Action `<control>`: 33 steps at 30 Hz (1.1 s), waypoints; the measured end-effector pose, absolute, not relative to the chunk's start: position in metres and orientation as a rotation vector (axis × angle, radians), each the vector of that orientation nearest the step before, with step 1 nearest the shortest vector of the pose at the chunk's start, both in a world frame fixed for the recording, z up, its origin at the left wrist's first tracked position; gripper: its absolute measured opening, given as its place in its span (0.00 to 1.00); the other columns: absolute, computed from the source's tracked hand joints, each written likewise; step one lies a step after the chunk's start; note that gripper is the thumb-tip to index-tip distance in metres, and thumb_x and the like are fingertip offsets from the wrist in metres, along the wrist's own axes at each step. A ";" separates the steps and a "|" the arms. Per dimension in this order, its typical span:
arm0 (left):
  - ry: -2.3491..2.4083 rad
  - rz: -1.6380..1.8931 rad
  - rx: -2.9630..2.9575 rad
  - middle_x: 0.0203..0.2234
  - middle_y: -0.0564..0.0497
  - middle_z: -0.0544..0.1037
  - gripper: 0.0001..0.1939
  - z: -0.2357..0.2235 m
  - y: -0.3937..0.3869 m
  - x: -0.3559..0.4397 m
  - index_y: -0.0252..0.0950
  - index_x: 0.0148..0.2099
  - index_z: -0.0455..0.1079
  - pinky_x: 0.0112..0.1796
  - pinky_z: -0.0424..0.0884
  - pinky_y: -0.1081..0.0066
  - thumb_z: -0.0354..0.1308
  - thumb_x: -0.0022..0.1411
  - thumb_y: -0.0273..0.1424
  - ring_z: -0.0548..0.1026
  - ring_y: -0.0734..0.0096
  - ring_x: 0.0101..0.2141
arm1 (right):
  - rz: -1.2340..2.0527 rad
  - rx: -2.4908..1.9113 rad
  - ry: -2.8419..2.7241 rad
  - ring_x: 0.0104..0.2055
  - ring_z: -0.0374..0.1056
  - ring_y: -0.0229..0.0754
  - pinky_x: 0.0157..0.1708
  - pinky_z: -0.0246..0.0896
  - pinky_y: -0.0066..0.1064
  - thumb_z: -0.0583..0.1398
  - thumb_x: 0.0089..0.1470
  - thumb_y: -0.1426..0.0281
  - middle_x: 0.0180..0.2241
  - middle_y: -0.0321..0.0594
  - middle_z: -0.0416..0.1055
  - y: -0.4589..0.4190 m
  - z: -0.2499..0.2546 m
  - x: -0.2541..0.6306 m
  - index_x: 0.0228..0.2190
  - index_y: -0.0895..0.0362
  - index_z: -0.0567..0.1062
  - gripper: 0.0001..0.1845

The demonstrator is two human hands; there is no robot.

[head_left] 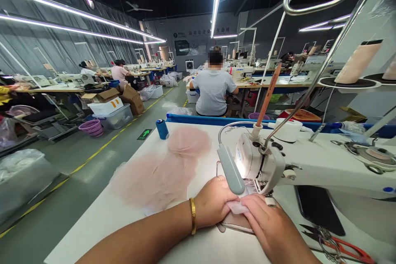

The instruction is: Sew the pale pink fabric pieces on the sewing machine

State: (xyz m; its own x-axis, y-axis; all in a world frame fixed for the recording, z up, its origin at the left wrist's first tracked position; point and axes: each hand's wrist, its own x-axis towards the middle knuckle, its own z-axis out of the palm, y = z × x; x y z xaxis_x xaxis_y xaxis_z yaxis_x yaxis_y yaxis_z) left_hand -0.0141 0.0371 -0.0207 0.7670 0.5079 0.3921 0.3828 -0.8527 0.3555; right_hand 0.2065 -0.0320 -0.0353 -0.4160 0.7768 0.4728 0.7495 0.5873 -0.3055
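My left hand (pixel 215 202) and my right hand (pixel 272 227) meet in front of the white sewing machine (pixel 297 165), both pressing a small pale pink fabric piece (pixel 236 214) on the table just below the needle area. The left fingers are curled over the fabric's left side, with a gold bangle on the wrist. My right hand's fingers lie closed on the fabric's right side, a ring on one finger. A loose pile of sheer pink fabric pieces (pixel 163 173) lies on the white table (pixel 108 218) to the left of my hands.
A blue thread spool (pixel 162 128) stands at the table's far edge. Red-handled scissors (pixel 343 247) and a black phone (pixel 318 208) lie at my right. A person in a grey shirt (pixel 213 90) sits ahead with their back turned. Boxes and a pink basket (pixel 91 127) line the aisle at left.
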 end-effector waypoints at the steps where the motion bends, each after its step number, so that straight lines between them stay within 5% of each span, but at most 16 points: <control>1: 0.696 0.699 2.682 0.35 0.51 0.79 0.09 -0.020 0.038 -0.014 0.38 0.40 0.78 0.43 0.71 0.69 0.57 0.69 0.23 0.77 0.66 0.37 | 0.106 -1.273 -2.175 0.38 0.79 0.47 0.36 0.73 0.37 0.49 0.75 0.65 0.39 0.41 0.82 -0.031 -0.037 0.206 0.45 0.48 0.80 0.19; 7: 0.701 0.706 2.589 0.38 0.52 0.80 0.10 -0.010 0.041 -0.013 0.40 0.42 0.77 0.44 0.72 0.69 0.55 0.69 0.22 0.76 0.66 0.36 | 0.256 -1.389 -1.977 0.41 0.78 0.49 0.40 0.74 0.38 0.49 0.76 0.57 0.41 0.42 0.82 -0.029 -0.041 0.209 0.46 0.48 0.79 0.20; 13: 0.670 0.582 2.785 0.36 0.51 0.78 0.06 -0.009 0.029 -0.020 0.37 0.33 0.74 0.42 0.68 0.66 0.62 0.63 0.22 0.74 0.64 0.38 | 0.198 -1.166 -2.305 0.33 0.75 0.45 0.34 0.70 0.34 0.51 0.74 0.65 0.31 0.37 0.77 -0.034 -0.028 0.215 0.34 0.50 0.74 0.17; 19: 0.671 0.538 2.913 0.32 0.53 0.76 0.05 -0.015 0.011 -0.027 0.40 0.36 0.75 0.40 0.62 0.62 0.64 0.64 0.24 0.71 0.64 0.35 | 0.014 -1.026 -2.497 0.32 0.74 0.44 0.36 0.68 0.34 0.58 0.70 0.68 0.30 0.37 0.74 -0.042 -0.021 0.215 0.33 0.52 0.71 0.10; 33: 0.671 0.672 3.025 0.37 0.50 0.79 0.08 -0.016 0.028 -0.024 0.37 0.33 0.73 0.42 0.64 0.61 0.62 0.68 0.26 0.73 0.63 0.39 | -0.013 -1.106 -2.426 0.40 0.77 0.48 0.39 0.72 0.37 0.56 0.71 0.67 0.41 0.42 0.81 -0.033 -0.023 0.217 0.45 0.49 0.80 0.12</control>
State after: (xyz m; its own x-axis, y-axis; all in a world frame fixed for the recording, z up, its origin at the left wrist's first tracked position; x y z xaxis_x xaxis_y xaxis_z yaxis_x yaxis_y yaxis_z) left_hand -0.0242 0.0275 -0.0160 0.8206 0.3975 0.4106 0.4099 -0.9100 0.0618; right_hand 0.2168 -0.0333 -0.0229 -0.5641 0.7110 0.4199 0.7155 0.6747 -0.1812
